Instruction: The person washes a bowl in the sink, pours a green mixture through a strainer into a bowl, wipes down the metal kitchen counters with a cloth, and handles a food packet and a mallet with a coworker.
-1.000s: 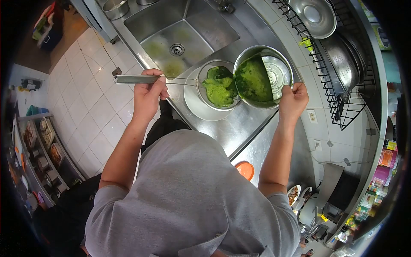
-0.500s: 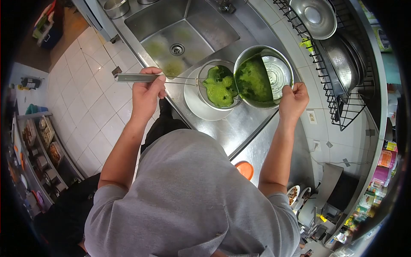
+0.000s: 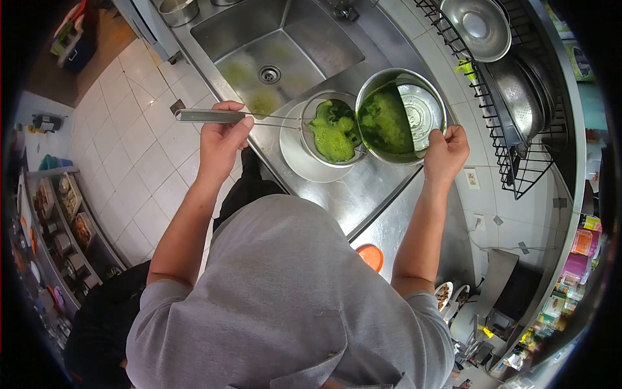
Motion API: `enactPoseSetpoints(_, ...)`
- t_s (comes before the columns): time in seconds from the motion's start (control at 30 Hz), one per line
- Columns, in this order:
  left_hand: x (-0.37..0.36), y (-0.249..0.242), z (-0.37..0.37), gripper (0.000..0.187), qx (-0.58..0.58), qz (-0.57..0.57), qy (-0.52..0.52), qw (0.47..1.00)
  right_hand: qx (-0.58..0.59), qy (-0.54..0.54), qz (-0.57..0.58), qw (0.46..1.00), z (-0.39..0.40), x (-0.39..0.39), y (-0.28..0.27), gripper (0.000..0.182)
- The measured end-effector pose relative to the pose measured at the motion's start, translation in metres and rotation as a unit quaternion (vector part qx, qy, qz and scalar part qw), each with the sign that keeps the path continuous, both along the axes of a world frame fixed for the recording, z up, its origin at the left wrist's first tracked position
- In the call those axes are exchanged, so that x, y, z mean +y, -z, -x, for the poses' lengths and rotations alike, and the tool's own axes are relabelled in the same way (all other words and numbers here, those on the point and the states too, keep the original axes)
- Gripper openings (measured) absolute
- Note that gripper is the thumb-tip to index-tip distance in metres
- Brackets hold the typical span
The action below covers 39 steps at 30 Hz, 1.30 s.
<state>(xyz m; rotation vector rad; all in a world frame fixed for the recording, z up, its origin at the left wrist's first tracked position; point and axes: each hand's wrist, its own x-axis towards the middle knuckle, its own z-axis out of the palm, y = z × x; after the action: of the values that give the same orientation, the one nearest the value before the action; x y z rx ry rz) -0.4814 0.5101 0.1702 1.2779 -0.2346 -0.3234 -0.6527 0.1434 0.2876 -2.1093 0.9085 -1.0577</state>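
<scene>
My left hand (image 3: 225, 139) is closed around the handle of a wire strainer (image 3: 275, 121), whose bowl holds frothy green liquid (image 3: 334, 137). Below the strainer, a white round container (image 3: 299, 170) stands on the steel counter; its inside is mostly hidden. With my right hand (image 3: 446, 152) I grip the rim of a metal bowl (image 3: 440, 100), tilted toward the strainer. Dark green liquid with foam covers the left part of its inside, leaving bare shiny metal on the right. The bowl's left lip is at the strainer's right edge.
A steel sink (image 3: 330, 48) with green residue lies beyond the strainer. On the right wall, a black wire rack (image 3: 495, 139) holds metal bowls and colanders (image 3: 518, 91). An orange lid (image 3: 370, 257) rests near my body. Shelves with food trays (image 3: 70, 194) stand at far left.
Both hands, the strainer and the bowl hold nearly the same positions. The liquid in the tilted bowl has shifted slightly, showing a bit more bare metal.
</scene>
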Motion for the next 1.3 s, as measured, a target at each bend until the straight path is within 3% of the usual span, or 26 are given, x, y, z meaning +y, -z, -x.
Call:
enactPoseSetpoints(0.57, 0.017, 0.006, -0.006, 0.065, 0.008, -0.011, 0.087, 0.996, -0.001, -0.002, -0.002, 1.000, -0.005, 0.002, -0.006, 0.022)
enactPoseSetpoints(0.83, 0.057, 0.038, -0.016, 0.071, 0.027, -0.106, 0.155, 0.982, 0.013, 0.005, 0.039, 0.999, -0.003, 0.000, -0.003, 0.021)
enactPoseSetpoints(0.9, 0.062, 0.054, -0.016, 0.068, 0.011, -0.099, 0.159, 0.982, 0.012, 0.009, 0.043, 0.999, -0.006, 0.004, -0.005, 0.021)
enactPoseSetpoints(0.97, 0.070, 0.069, -0.015, 0.059, 0.032, -0.209, 0.114, 0.971, 0.018, 0.013, 0.045, 0.999, -0.004, 0.006, -0.006, 0.021)
enactPoseSetpoints(1.1, 0.107, 0.164, -0.020, 0.053, 0.015, -0.331, 0.062, 0.941, 0.013, 0.009, 0.034, 0.999, -0.005, 0.004, -0.001, 0.021)
enactPoseSetpoints(1.17, 0.131, 0.208, -0.012, 0.049, 0.071, -0.405, 0.070, 0.909, 0.009, 0.011, 0.033, 0.999, -0.005, 0.005, 0.001, 0.021)
enactPoseSetpoints(1.3, 0.163, 0.253, 0.015, 0.055, 0.172, -0.444, 0.093, 0.874, 0.016, 0.007, 0.043, 0.999, -0.006, 0.006, 0.000, 0.022)
